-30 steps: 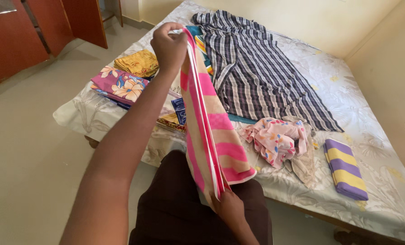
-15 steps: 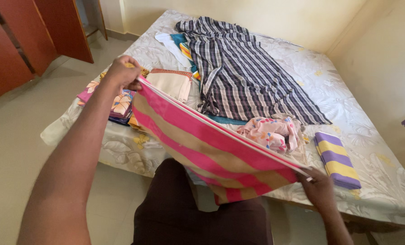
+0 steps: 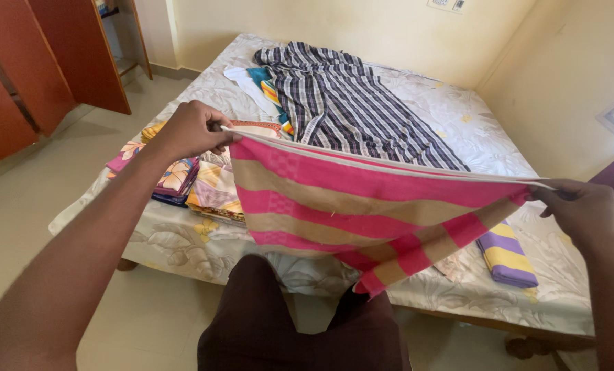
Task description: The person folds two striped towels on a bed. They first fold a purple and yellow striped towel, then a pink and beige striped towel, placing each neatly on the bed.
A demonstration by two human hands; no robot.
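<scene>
A bed [image 3: 204,240] fills the room, clothes piled at ten o'clock. Left hand [image 3: 191,130] and right hand [image 3: 576,209] each pinch a corner of the striped towel [image 3: 362,206], stretched mid-frame. Best kept taut, edges level.

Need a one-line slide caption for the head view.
Left hand and right hand hold a pink-and-tan striped towel stretched out by its top corners above a bed strewn with folded clothes.
</scene>
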